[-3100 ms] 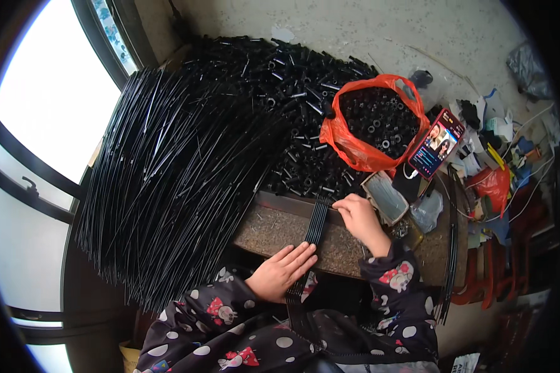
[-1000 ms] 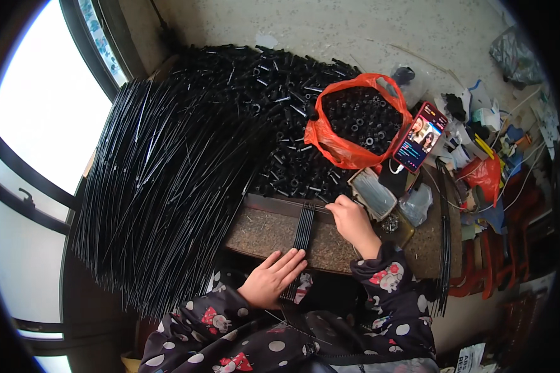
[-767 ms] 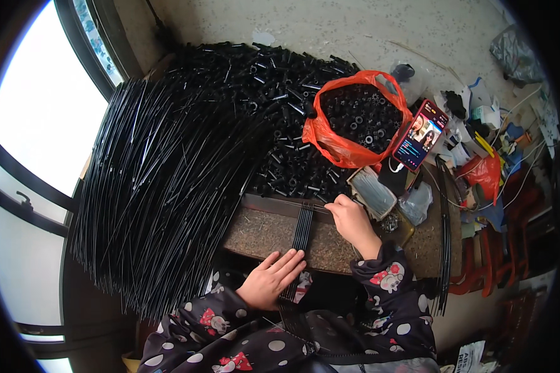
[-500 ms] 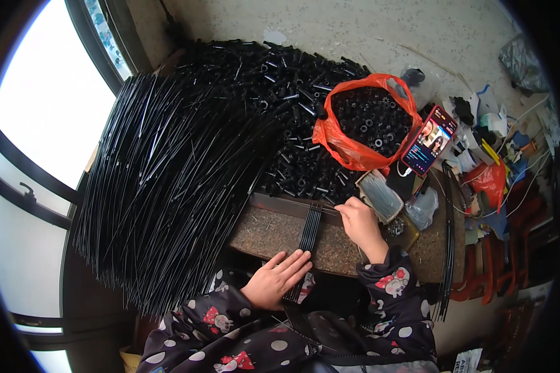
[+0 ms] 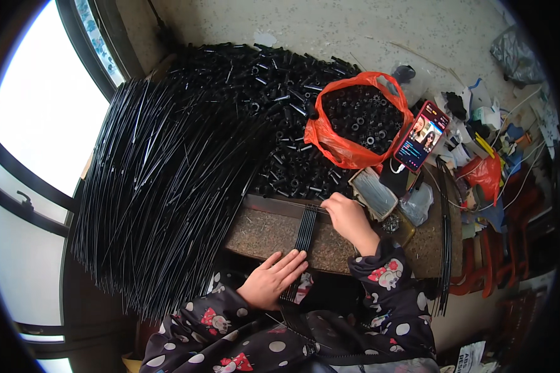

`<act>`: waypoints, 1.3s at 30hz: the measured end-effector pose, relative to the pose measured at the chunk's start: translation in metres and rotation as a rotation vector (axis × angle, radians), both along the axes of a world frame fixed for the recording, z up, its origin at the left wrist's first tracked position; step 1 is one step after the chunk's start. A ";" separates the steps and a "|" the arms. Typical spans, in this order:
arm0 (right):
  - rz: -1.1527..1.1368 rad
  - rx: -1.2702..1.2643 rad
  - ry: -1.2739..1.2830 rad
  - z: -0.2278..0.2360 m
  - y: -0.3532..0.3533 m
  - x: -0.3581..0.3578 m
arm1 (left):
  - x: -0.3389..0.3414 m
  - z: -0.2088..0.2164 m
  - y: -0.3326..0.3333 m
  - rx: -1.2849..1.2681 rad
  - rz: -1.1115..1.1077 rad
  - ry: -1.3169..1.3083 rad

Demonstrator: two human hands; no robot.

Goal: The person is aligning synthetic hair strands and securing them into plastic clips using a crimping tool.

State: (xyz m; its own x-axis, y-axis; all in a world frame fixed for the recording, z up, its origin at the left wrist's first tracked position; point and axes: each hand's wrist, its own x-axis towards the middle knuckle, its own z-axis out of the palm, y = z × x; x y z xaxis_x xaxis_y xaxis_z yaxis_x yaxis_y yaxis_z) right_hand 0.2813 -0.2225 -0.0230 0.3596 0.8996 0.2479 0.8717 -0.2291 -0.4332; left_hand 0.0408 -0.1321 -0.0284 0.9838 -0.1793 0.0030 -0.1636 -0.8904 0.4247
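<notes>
Just below the frame's centre, a row of thin black rods [image 5: 305,228] lay already aligned beneath the flat, unclenched left hand [image 5: 272,281], the right hand [image 5: 351,222] pinching a slim strip [image 5: 318,207] across its top, while a large rod heap [image 5: 162,193] at left sat unaligned.

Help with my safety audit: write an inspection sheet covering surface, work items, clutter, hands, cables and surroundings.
Surface: speckled brown tabletop, partly covered.
Work items: row of thin black rods crossing the front edge; large sheaf of black rods at left; heap of black parts behind.
Clutter: red bag of small black parts; phone; mixed items farther right.
Hands: left hand flat on the row; right hand at its far end, grip unclear.
Cables: white cable at the phone.
Surroundings: bright window left, pale wall behind.
</notes>
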 end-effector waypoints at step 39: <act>0.687 1.250 0.717 0.182 -0.159 -0.191 | -0.004 0.055 -0.023 -0.222 -0.120 -0.360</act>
State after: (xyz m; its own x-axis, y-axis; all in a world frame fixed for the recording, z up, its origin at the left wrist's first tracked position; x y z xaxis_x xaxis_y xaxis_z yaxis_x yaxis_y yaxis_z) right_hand 0.0908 -0.3810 0.1588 0.3514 0.3023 0.8861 0.1980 0.9010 -0.3859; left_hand 0.0364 -0.1551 0.0264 0.8851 -0.2484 0.3936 -0.4331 -0.7494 0.5009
